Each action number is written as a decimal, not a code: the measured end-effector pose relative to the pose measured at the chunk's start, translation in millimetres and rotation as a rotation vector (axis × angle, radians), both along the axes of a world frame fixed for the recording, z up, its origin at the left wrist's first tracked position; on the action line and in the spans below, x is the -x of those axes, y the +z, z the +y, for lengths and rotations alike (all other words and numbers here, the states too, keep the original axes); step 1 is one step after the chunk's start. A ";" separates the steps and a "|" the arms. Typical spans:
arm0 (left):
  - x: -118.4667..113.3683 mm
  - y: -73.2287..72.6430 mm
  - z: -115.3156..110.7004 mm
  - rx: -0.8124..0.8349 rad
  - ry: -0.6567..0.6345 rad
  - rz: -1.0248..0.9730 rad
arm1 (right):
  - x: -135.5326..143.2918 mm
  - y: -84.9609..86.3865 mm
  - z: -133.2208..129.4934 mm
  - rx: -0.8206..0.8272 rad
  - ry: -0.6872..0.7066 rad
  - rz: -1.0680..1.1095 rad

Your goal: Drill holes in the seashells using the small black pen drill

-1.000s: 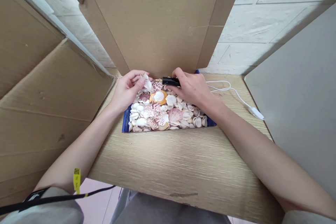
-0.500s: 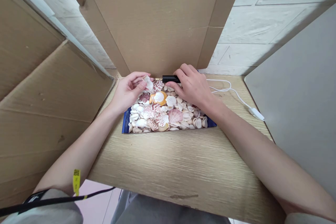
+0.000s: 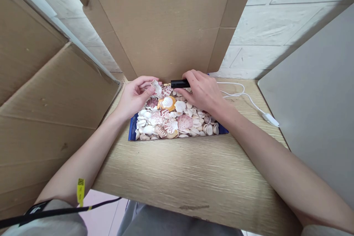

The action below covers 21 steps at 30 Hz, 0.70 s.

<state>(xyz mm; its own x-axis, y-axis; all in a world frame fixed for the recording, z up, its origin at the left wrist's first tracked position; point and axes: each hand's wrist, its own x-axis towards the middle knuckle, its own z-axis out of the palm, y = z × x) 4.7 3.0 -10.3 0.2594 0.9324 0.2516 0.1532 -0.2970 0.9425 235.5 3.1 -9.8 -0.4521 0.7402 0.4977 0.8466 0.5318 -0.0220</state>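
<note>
A blue tray (image 3: 133,128) full of shells lies on the wooden table. Over its back left part, my left hand (image 3: 136,96) pinches a whitish shell (image 3: 156,87) between thumb and fingers. My right hand (image 3: 201,90) is wrapped round a black cylindrical tool (image 3: 178,83) with a thin metallic tip that points left, toward the held shell. Whether the tip touches that shell cannot be made out. Below the hands lie an orange-rimmed shell (image 3: 172,104) with a white, dotted middle, a dotted white shell (image 3: 180,106) and a pinkish scallop shell (image 3: 184,122).
An upright cardboard piece (image 3: 166,25) stands behind the tray, and more cardboard (image 3: 49,118) rises at the left. A white cable (image 3: 249,97) with a small white switch (image 3: 271,120) lies right of the tray. A grey panel (image 3: 318,92) borders the right side.
The black tool and my right hand have shifted very slightly. My left hand still holds the whitish shell, which is turned a little.
</note>
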 end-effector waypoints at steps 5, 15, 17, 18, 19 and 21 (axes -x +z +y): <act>0.1 -0.9 0.8 -0.005 0.027 0.016 | -0.3 0.2 -0.3 -0.035 -0.009 -0.004; -2.2 2.1 -1.8 0.022 0.033 0.037 | 0.0 0.9 -1.6 0.021 0.008 -0.012; -3.2 2.7 -2.2 0.026 0.036 0.038 | 0.0 1.0 -1.5 0.016 0.023 -0.011; -3.7 3.0 -2.3 0.030 0.036 0.038 | 0.1 1.0 -1.3 0.010 0.033 -0.013; -4.1 3.3 -2.4 0.033 0.039 0.037 | 0.3 1.0 -1.0 0.006 0.044 -0.016; -4.6 3.7 -2.4 0.036 0.050 0.032 | 0.7 1.0 -0.4 0.003 0.062 -0.028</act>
<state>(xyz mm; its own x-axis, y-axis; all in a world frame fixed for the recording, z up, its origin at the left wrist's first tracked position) 9.3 0.5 -6.6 0.2193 0.9529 0.2096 0.1977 -0.2538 0.9468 234.9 2.7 -8.8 -0.5108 0.7118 0.4821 0.8121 0.5835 -0.0009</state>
